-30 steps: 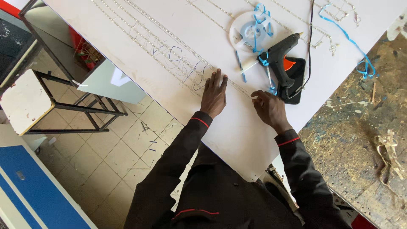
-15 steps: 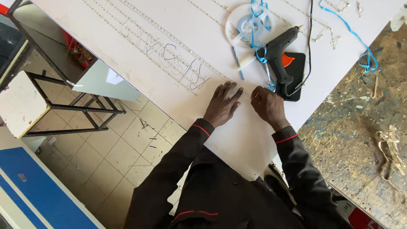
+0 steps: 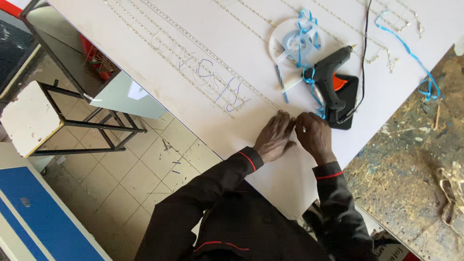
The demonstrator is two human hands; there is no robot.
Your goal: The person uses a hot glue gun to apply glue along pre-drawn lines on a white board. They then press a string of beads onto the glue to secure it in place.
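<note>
A large white board [image 3: 227, 53] lies on a workbench, with long thin light strips [image 3: 193, 63] stuck along it. My left hand [image 3: 274, 136] and my right hand [image 3: 313, 135] meet at the near end of one strip, fingertips pinching it against the board. A black glue gun [image 3: 333, 72] with an orange trigger lies just beyond my right hand, its black cord [image 3: 363, 43] running away up the board. A clear plastic reel [image 3: 292, 41] with loose blue backing tape [image 3: 311, 87] sits behind the gun.
The paint-spattered bench top [image 3: 411, 164] shows to the right of the board. A white-topped metal stool [image 3: 34, 116] stands on the tiled floor [image 3: 140, 174] at left. A blue and white cabinet [image 3: 34, 217] is at the lower left.
Both hands moved from lying flat and apart on the board to coming together at the strip's end. The view shifted slightly.
</note>
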